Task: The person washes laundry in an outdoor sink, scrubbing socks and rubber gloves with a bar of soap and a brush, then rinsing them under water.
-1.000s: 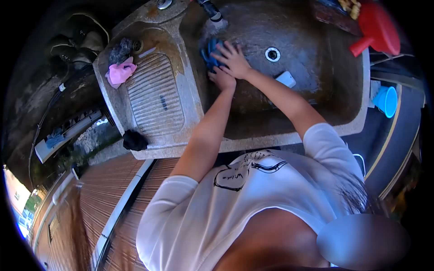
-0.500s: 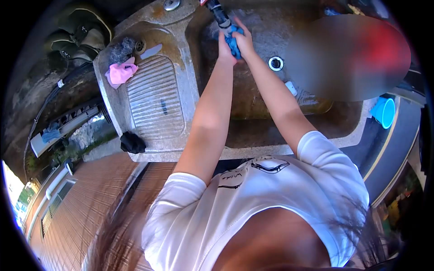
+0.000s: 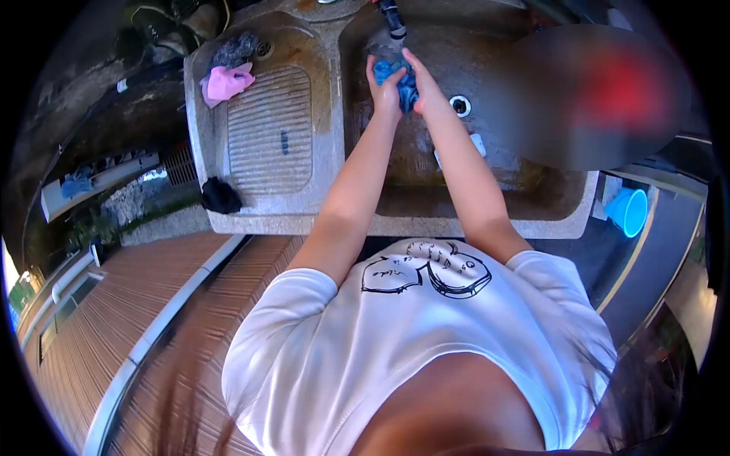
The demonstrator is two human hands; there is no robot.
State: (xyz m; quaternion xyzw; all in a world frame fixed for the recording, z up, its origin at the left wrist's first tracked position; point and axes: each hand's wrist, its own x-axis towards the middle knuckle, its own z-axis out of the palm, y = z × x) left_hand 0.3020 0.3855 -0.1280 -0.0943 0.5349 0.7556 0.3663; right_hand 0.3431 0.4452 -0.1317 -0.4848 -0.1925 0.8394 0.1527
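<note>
Between both hands is a bunched, wet-looking blue cloth (image 3: 409, 95), held below the dark tap (image 3: 392, 21) inside the deep sink basin (image 3: 365, 171). My left hand (image 3: 386, 97) cups the cloth from the left, its thumb pressed across the top. Along the cloth's other side, my right hand (image 3: 427, 87) presses inward with its fingers pointing up toward the tap. Some pale water shows near the tap's mouth. The folds hide parts of the fingers.
Left of the basin lies a ribbed washboard (image 3: 270, 137), with a pink cloth (image 3: 226, 82) and a black cloth (image 3: 220, 195) at its edges. A white ring-shaped drain (image 3: 460, 106) and a white object (image 3: 477, 144) lie right of my hands. A blue bucket (image 3: 628, 212) stands beyond the sink.
My hands and the blue cloth have drawn back from the tap's mouth toward me, and more of the cloth shows. The whole view has shifted slightly.
</note>
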